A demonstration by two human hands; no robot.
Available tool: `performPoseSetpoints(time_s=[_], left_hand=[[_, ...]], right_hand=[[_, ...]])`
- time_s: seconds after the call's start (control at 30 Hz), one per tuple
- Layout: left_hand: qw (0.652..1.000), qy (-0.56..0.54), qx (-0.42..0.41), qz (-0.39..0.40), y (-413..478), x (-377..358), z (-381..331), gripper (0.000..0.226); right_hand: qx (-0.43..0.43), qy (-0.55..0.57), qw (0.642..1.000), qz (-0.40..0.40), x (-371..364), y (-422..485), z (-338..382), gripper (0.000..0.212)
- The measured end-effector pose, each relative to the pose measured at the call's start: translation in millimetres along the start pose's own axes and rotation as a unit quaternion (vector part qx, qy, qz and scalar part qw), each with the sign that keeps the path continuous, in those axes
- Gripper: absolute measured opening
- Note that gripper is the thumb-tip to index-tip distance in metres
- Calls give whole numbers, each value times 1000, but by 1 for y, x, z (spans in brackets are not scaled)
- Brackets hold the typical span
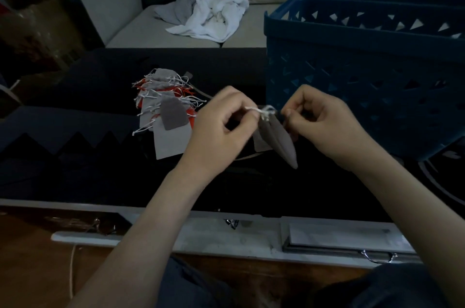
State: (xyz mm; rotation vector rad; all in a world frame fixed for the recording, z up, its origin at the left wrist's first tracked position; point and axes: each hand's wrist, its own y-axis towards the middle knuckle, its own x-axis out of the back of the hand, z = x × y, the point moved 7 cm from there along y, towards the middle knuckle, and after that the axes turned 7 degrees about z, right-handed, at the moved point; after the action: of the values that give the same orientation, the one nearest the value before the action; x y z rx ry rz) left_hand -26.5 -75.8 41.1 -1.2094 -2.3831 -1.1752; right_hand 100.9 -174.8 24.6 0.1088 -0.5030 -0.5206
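Left hand and right hand both pinch the drawstring of a grey pouch — cinching underway; finished pile beside the left hand, basket behind the right.

Grey drawstring pouch: small, soft cloth, flat and seen nearly edge-on. Mouth gathered tight at the top, body hanging tilted, bottom corner pointing down and to your right. White cord bunched at the mouth. Your left hand pinches the cord; your right hand pinches the gathered mouth
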Motion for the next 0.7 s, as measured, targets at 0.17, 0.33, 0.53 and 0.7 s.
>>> performPoseSetpoints(time_s=[0.17,0.33,0.53,0.7], left_hand=[[998,45,35,3,2,-1,16,12],[992,51,104,42,3,-20,30,12],[969,16,216,117,-5,-30,58,17],[935,163,273,159,-13,-25,86,21]], right_hand=[[-17,145,989,5,-3,1,2,5],[-59,17,996,58,-30,5,-7,31],[-107,45,991,64,-29,16,-40,16],[-149,-31,987,57,-30,27,-78,18]])
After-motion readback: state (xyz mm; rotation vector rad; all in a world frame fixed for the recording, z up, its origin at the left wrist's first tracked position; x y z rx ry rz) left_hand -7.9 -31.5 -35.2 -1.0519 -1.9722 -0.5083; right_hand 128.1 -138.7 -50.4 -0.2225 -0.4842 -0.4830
